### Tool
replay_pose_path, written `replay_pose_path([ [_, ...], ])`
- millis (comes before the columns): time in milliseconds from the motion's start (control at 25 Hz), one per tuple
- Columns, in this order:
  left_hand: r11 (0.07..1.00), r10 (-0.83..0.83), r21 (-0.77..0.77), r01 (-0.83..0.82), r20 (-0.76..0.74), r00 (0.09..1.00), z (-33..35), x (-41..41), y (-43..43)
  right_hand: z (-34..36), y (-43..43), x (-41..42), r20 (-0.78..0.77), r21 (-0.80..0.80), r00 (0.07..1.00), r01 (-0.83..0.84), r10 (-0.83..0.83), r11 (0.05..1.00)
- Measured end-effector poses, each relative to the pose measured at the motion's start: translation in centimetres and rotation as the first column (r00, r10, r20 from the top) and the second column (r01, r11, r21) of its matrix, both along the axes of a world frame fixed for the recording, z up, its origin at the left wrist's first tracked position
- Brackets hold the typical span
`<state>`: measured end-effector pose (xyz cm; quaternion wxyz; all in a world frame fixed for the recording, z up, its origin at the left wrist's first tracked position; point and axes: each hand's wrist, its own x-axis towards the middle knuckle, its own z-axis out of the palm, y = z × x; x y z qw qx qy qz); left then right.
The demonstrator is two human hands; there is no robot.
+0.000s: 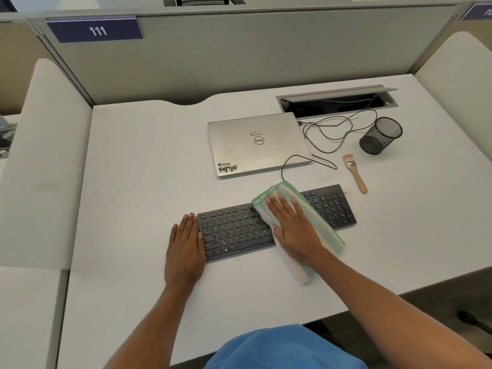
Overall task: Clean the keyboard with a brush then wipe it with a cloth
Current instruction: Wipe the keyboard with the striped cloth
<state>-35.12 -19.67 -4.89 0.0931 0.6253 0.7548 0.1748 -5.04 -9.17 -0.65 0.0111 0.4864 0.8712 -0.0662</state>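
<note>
Pressing flat, the right hand (290, 222) is laid on the cloth (298, 230) over the keyboard (239, 230) — seemingly mid-board — the left hand (185, 243), fingers straight, is rested against its end.

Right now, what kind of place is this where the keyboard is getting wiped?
Probably an office or study room with numbered desks: a grey divider wall closes in the desk, a sign reads 111, and a shut laptop lies behind the keyboard.

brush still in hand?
No, the brush lies on the desk beyond the keyboard; the right hand presses the cloth.
</note>
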Motion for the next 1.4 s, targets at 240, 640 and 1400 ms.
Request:
replay_pose_path([
  [240, 1.000, 0.005, -0.005, -0.005, 0.001, 1.000, 0.0, 0.0, -0.1, -0.4, 2.3, 6.7, -0.079, 0.002, 0.949, 0.307, -0.306, 0.952],
  [640, 1.000, 0.011, -0.019, -0.011, 0.035, 0.999, 0.0, -0.2, 0.1, -1.8, -1.7, 5.2, -0.174, -0.047, 0.853, 0.492, -0.492, 0.869],
  [1400, 0.915, -0.386, -0.209, 0.346, -0.203, 0.900, 4.8, 11.1, 5.1, -0.6, -4.6, 9.0, -0.335, -0.170, 0.907, 0.207, -0.254, 0.963],
])
